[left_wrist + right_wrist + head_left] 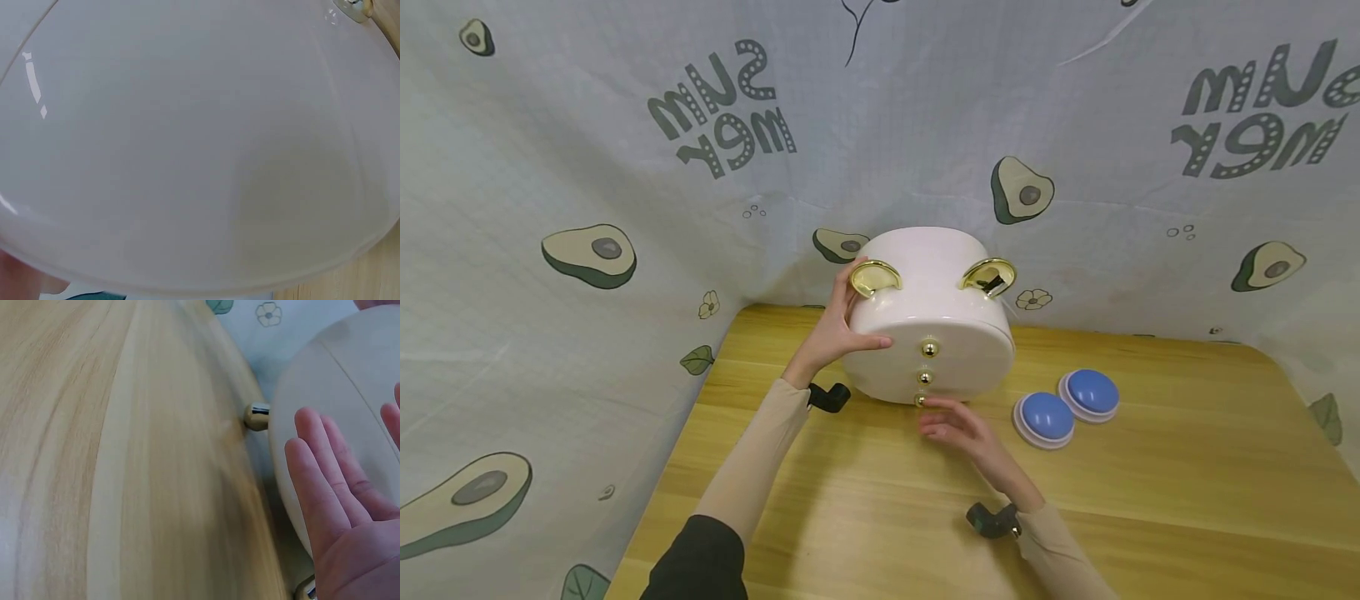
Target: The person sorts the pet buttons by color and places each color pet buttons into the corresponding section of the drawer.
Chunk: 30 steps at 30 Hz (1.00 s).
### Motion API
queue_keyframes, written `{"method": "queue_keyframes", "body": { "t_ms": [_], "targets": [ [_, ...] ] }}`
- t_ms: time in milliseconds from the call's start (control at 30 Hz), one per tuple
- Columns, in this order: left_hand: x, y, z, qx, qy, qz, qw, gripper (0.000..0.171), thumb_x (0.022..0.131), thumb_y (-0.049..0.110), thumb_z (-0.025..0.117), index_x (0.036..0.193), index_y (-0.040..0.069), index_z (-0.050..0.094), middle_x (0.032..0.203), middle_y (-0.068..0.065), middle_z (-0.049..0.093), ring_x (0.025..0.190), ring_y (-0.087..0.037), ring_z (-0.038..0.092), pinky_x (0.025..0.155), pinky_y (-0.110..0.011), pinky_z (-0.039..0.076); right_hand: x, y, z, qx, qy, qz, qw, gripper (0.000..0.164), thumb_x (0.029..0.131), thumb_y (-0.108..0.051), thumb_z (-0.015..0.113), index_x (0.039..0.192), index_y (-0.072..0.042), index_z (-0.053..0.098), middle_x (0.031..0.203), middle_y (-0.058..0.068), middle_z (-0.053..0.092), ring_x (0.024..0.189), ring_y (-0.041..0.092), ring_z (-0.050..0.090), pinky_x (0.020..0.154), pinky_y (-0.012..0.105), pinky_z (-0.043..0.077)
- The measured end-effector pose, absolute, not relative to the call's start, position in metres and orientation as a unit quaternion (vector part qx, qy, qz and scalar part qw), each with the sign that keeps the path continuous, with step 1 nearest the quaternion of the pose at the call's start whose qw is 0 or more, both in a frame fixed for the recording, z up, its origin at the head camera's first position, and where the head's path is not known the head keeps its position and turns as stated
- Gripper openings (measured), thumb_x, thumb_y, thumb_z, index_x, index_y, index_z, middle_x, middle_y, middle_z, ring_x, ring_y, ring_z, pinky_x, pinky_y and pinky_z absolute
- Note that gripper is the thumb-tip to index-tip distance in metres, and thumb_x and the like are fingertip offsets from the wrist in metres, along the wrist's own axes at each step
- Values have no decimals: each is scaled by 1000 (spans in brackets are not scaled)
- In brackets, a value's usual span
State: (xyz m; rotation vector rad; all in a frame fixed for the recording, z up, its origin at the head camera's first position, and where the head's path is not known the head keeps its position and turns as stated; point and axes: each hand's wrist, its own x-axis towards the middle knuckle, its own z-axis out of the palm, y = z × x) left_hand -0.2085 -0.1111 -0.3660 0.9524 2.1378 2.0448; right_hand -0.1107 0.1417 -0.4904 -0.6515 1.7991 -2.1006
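Observation:
A glossy white rounded box (917, 275) stands at the back of the table, with two gold ear-shaped pieces (875, 277) and three gold knobs (929, 348) down its front. My left hand (838, 333) grips its left side, thumb on the front face and fingers beside the left ear piece. In the left wrist view the white box wall (187, 137) fills most of the picture. My right hand (958, 429) is at the lowest knob (921, 400), fingertips close by it. Its fingers (322, 487) are extended in front of the box in the right wrist view.
Two blue domed push buttons (1048, 417) with white bases lie side by side to the right of the box. The wooden table (1195, 467) ends at the back and left against a white cloth (910, 150) printed with avocados. Dark camera mounts (829, 397) sit at both wrists.

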Motion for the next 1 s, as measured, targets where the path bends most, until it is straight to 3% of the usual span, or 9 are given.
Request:
{"method": "queue_keyframes", "body": {
  "t_ms": [233,600,1000],
  "targets": [
    [-209,-111,-366,308,687,658,12,110,67,-14,78,149,8,7,145,-17,29,139,-19,21,111,-39,18,-115,138,-495,-230,632,-725,152,44,94,5,51,134,16,37,123,45,43,110,53,50,92,34,47],
    [-209,-111,-366,306,689,657,16,109,68,-15,77,149,9,8,147,-17,26,140,-19,18,111,-41,18,-124,131,-499,-234,643,-714,146,39,95,7,50,132,16,40,123,44,44,110,55,48,94,44,44],
    [-209,-111,-368,307,688,658,13,109,68,-12,79,148,11,9,146,-16,28,140,-18,20,110,-41,20,-130,128,-501,-196,658,-712,145,40,94,4,54,131,13,44,127,38,46,112,50,51,93,33,46]
  ]
}}
